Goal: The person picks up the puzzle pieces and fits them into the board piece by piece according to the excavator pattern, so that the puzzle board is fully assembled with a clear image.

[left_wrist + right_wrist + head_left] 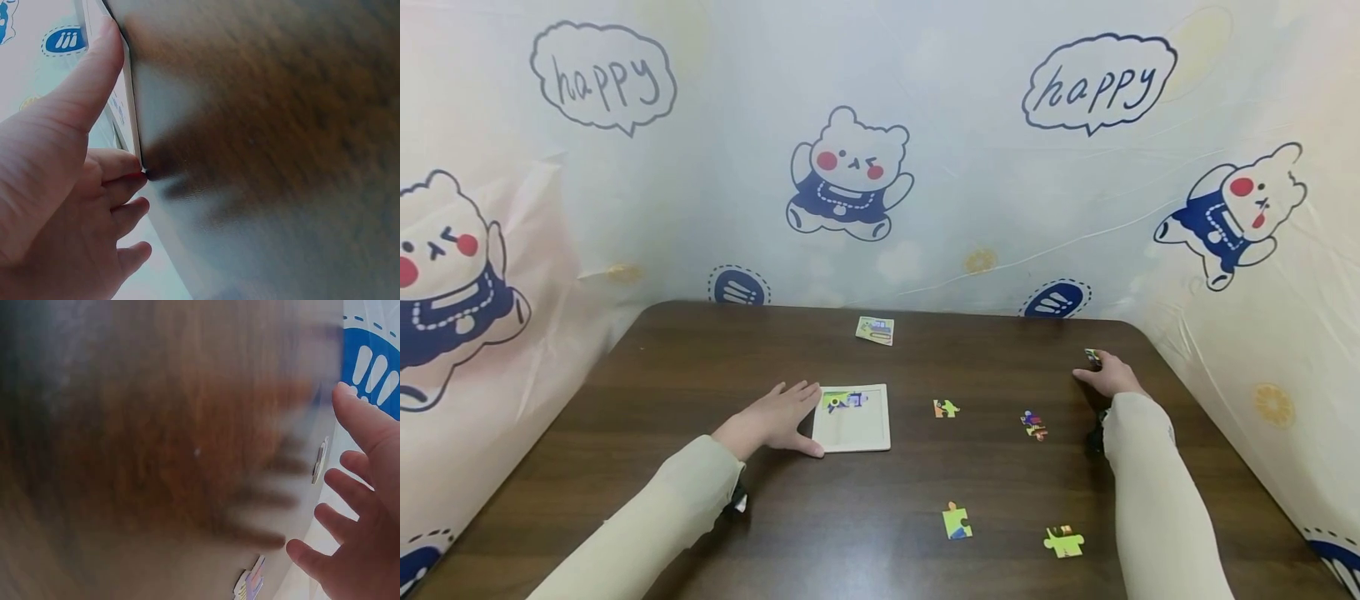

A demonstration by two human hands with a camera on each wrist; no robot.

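Observation:
My left hand (775, 421) lies along the left side of a white square puzzle tray (853, 433), fingers stretched out. In the left wrist view, the thumb and fingertips of this hand (62, 156) touch the tray's edge (132, 106). Colourful joined pieces (844, 401) fill part of the tray's top. Over at the far right, my right hand (1112, 377) reaches over the table beside a small puzzle piece (1092, 356), partly hidden by the fingers. The right wrist view shows that hand (356, 506) with fingers spread and nothing gripped; a puzzle piece (320, 461) lies beyond them.
Loose puzzle pieces lie on the brown table (737, 333): a green-orange one (946, 408), a multicoloured one (1033, 425), a green one (956, 522) and another green one (1064, 543). A small picture card (876, 330) sits near the back edge. A printed cloth (962, 167) hangs behind.

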